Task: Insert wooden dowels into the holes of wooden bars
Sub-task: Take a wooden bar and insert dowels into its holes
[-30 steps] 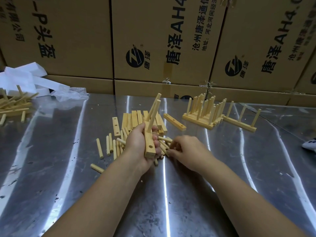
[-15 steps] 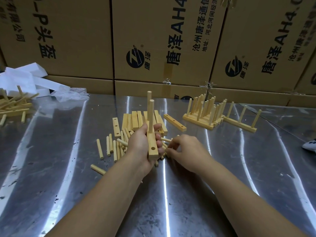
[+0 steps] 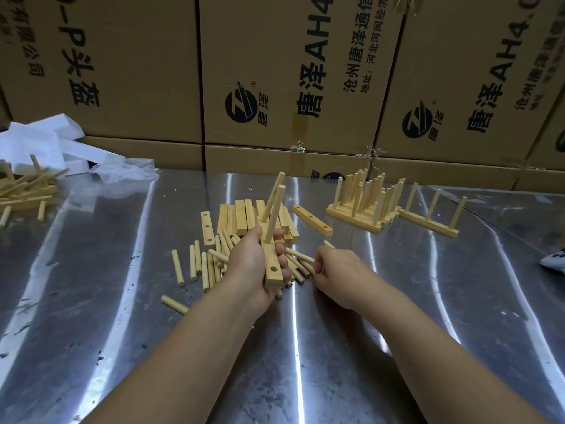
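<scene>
Left grip (image 3: 253, 264): clasping a wooden bar (image 3: 270, 280), two dowels (image 3: 274, 212) standing in it.
Right grip (image 3: 336, 270): fingers curled round a loose dowel (image 3: 328, 243).

Two bare hands: left hand (image 3: 249, 264), right hand (image 3: 339, 273). One pale rectangular wooden bar (image 3: 272, 278) held; two round wooden dowels (image 3: 273, 213) in it. Three dowels in lone finished bar (image 3: 428, 224).

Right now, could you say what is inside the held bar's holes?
Two dowels stand in the bar; its near hole is empty. The left hand covers part of it.
</scene>
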